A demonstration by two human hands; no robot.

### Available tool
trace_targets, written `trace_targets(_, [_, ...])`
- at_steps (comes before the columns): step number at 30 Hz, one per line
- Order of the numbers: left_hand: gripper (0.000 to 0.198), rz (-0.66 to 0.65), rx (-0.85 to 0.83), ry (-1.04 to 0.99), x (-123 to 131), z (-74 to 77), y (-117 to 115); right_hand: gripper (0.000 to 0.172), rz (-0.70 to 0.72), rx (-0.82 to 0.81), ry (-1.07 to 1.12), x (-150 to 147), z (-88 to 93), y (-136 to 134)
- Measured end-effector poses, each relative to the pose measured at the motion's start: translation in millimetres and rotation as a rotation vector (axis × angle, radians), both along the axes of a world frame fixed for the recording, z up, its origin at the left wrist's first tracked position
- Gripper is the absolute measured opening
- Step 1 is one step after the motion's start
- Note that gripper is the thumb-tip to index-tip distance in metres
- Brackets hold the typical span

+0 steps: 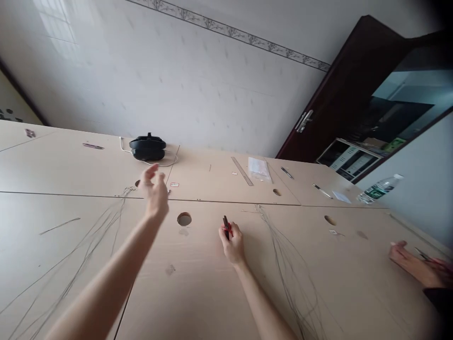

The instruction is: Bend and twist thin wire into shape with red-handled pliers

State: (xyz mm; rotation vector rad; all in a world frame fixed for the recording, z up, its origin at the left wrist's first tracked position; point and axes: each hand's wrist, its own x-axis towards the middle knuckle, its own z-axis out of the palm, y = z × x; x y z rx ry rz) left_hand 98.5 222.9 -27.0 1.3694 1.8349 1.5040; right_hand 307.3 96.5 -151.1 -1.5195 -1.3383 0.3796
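My left hand (155, 192) is raised over the table near the ends of a bundle of thin wires (106, 218). Its fingers look loosely bent and apart, somewhat blurred, with nothing visible in them. In my right hand (233, 245), closed low over the table, is a small pair of pliers (226, 227) with dark jaws and red on the handles. The jaws point away from me. To the right of that hand, a second bundle of thin wires (278, 250) runs toward the near edge.
Cable holes (184, 218) pierce the tabletop. Toward the wall lie a black case (147, 147) with a white cable, a ruler (242, 171) and a plastic bag (259, 169). At right are pens (322, 191), a water bottle (380, 189) and another person's hands (412, 264) with a tool.
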Motion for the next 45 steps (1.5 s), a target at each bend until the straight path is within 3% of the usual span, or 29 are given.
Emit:
trace_targets(2, [0.044, -0.106, 0.046, -0.005, 43, -9.7, -42, 0.023, -0.029, -0.018, -0.006, 0, 2.1, 1])
trace_targets(5, [0.043, -0.268, 0.068, 0.046, 93, -40.7, -106, 0.027, -0.083, -0.058, -0.035, 12, 11.5, 3])
trace_targets(8, [0.042, -0.323, -0.011, 0.096, 122, -78.3, -142, 0.028, -0.166, -0.093, -0.106, 53, 29.5, 4])
trace_targets(11, [0.039, -0.491, -0.07, 0.218, 141, -106.1, -140, 0.026, -0.255, -0.149, -0.201, 113, 50.4, -5])
trace_targets(15, [0.042, -0.733, -0.032, 0.452, 175, -119.7, -105, 0.017, -0.348, -0.233, -0.346, 182, 64.3, -30])
trace_targets(18, [0.05, -0.852, 0.021, 0.605, 204, -122.1, -81, 0.016, -0.319, -0.288, -0.446, 200, 57.9, -43])
trace_targets(22, [0.057, -0.921, 0.075, 0.755, 225, -125.8, -68, 0.038, -0.168, -0.351, -0.538, 193, 37.6, -44])
trace_targets(26, [0.06, -0.902, 0.099, 0.848, 220, -128.1, -70, 0.052, -0.083, -0.42, -0.579, 184, 23.5, -44])
trace_targets(34, [0.057, -0.789, 0.132, 0.938, 172, -130.7, -88, 0.04, -0.062, -0.512, -0.601, 188, 23.5, -50])
trace_targets(38, [0.057, -0.766, 0.157, 0.959, 146, -129.9, -106, 0.029, -0.037, -0.552, -0.597, 190, 29.1, -47])
trace_targets(45, [0.056, -0.741, 0.23, 1.005, 102, -132.0, -153, 0.033, -0.037, -0.544, -0.594, 188, 43.6, -39])
